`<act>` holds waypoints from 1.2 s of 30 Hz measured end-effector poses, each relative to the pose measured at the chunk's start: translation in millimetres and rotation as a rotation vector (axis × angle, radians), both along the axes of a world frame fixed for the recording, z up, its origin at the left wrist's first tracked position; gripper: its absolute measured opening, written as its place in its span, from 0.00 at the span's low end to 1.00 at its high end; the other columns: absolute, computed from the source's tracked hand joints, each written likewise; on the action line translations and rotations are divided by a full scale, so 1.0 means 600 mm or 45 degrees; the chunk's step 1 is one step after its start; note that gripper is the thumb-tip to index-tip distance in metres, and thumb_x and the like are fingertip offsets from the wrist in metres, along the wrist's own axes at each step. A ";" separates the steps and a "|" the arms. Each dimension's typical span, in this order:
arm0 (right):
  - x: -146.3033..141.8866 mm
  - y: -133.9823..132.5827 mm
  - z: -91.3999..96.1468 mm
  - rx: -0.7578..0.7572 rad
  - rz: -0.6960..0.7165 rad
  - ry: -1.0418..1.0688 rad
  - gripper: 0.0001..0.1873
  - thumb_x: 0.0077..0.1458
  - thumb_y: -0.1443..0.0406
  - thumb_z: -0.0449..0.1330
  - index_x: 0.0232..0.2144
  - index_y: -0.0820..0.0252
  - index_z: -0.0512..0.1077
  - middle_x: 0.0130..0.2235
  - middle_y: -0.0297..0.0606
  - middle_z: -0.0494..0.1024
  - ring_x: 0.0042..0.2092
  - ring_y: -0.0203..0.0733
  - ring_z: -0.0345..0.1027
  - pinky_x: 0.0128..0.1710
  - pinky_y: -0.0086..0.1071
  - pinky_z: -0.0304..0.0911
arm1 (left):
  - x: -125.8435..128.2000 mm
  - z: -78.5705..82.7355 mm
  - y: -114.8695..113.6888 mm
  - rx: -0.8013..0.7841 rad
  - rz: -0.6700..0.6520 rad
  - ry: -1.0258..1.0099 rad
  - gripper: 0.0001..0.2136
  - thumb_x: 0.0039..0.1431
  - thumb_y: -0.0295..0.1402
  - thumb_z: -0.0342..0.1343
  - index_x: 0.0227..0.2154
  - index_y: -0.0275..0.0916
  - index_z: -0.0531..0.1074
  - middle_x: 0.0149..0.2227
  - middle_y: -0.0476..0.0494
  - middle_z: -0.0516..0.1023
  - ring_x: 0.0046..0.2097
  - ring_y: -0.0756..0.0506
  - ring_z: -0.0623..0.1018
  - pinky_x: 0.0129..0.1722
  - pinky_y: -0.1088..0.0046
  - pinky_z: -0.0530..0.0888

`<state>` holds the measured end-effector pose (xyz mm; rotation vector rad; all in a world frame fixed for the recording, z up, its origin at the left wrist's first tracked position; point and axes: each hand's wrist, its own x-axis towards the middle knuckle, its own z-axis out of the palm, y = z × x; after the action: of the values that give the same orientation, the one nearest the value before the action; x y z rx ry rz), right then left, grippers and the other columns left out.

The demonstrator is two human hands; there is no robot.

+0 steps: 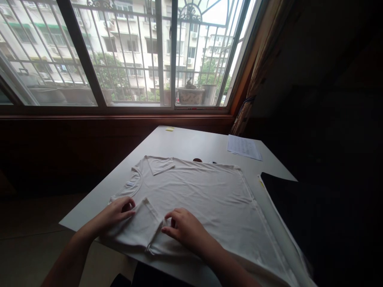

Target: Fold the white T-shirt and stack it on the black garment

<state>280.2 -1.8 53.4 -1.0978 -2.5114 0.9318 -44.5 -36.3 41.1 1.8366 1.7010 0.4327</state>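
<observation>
A white T-shirt (206, 199) lies spread on the table, its round collar (137, 181) toward the left and its hem toward the right. The far sleeve (161, 164) is folded inward over the body. On the near side, the other sleeve (145, 221) also lies turned in on the shirt. My left hand (118, 210) rests at the shoulder by this near sleeve, fingers curved and thumb apart from them. At the sleeve's right edge, my right hand (184, 228) has thumb and forefinger around a bit of the cloth.
The white table (191, 141) carries printed sheets (243, 147) at the back right and a yellow sticky note (169, 129) at the far edge. A brown round object (197, 160) shows behind the shirt. A dark flat item (287, 207) lies at right. A barred window is beyond.
</observation>
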 end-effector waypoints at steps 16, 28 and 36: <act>-0.044 0.029 -0.027 -1.124 0.019 0.303 0.13 0.59 0.59 0.60 0.45 0.58 0.72 0.27 0.30 0.78 0.20 0.32 0.68 0.21 0.24 0.61 | -0.002 -0.006 -0.025 0.019 0.064 -0.276 0.20 0.65 0.54 0.49 0.36 0.40 0.69 0.35 0.47 0.73 0.38 0.42 0.74 0.38 0.69 0.72; -0.038 0.035 -0.015 -0.963 0.005 0.239 0.09 0.49 0.68 0.56 0.36 0.58 0.70 0.29 0.31 0.77 0.24 0.35 0.72 0.24 0.26 0.63 | 0.001 -0.016 -0.030 0.087 0.118 -0.245 0.19 0.64 0.51 0.51 0.43 0.40 0.72 0.38 0.44 0.77 0.41 0.40 0.77 0.43 0.64 0.74; -0.035 0.023 -0.009 -0.253 -0.019 0.021 0.15 0.55 0.65 0.60 0.46 0.57 0.72 0.32 0.32 0.77 0.33 0.38 0.69 0.32 0.28 0.56 | 0.000 -0.008 -0.019 0.067 0.066 -0.176 0.23 0.64 0.50 0.51 0.56 0.43 0.68 0.37 0.47 0.77 0.39 0.41 0.78 0.42 0.67 0.74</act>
<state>258.9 12.0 48.2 -1.1579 -2.4350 1.2025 -44.4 -47.9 36.2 1.7592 1.6606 0.6164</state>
